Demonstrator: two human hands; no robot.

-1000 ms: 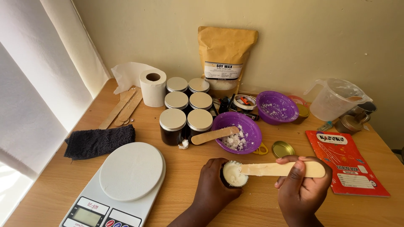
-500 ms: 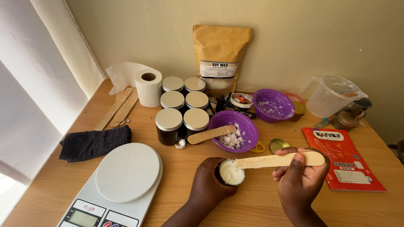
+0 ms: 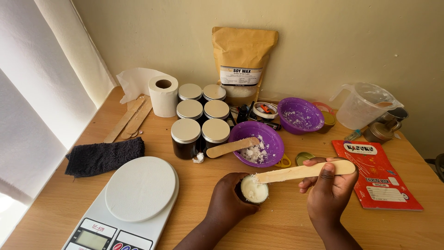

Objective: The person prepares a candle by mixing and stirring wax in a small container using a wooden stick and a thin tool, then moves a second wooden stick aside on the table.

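we look down at a wooden desk (image 3: 286, 227). our left hand (image 3: 226, 206) is wrapped around a small dark jar (image 3: 253, 190), near the desk's front edge. the jar is full of white wax nearly to its rim. our right hand (image 3: 329, 187) is clenched on a flat wooden stick (image 3: 303, 171), whose far tip rests on the jar's rim, just over the wax.

we judge the filling nearly done: the wax sits level with the top, and what is left looks like smoothing and capping. a gold lid (image 3: 303, 158) lies loose just behind the jar. six lidded jars (image 3: 200, 118) stand finished farther back.

just behind the jar sits a purple bowl (image 3: 258, 143) holding wax flakes and a second stick. a white scale (image 3: 132, 199) lies to the jar's left, and a red notebook (image 3: 377, 173) to its right, close to our right hand. bare wood runs between the scale and the jar, and from the jar forward to the desk edge. behind it, things crowd toward the wall, so there is little room to move that way.
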